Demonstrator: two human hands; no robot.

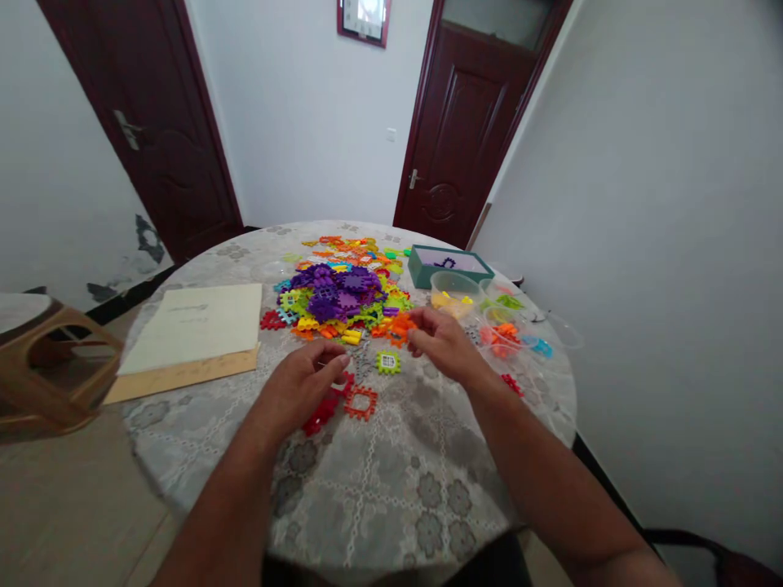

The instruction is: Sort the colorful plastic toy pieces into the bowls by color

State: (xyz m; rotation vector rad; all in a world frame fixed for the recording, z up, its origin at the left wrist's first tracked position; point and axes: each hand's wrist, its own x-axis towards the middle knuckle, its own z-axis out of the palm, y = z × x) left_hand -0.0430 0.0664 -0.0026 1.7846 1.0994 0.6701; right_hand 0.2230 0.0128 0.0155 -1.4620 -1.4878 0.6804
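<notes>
My right hand (444, 342) is closed on an orange gear-edged plastic building piece (400, 328), pinched between thumb and fingers at the front edge of the heap. My left hand (309, 379) is half curled above the table, thumb and fingers slightly apart, with nothing visible in it. Red toothed pieces (320, 417) lie just beneath and beside it, partly hidden by the hand. Between the hands are an orange-red square frame piece (360, 403) and a lime-green toothed square (387, 362) with a patterned white centre. Small grey pieces (362, 359) are scattered nearby.
A heap of purple, green, yellow and orange pieces (342, 289) covers the table's middle. To the right stand a green box (422, 273), a clear tub with yellow pieces (456, 285) and other clear containers. Cardboard with a pale sheet (196, 326) lies left; a wooden stool (55, 367) stands beyond.
</notes>
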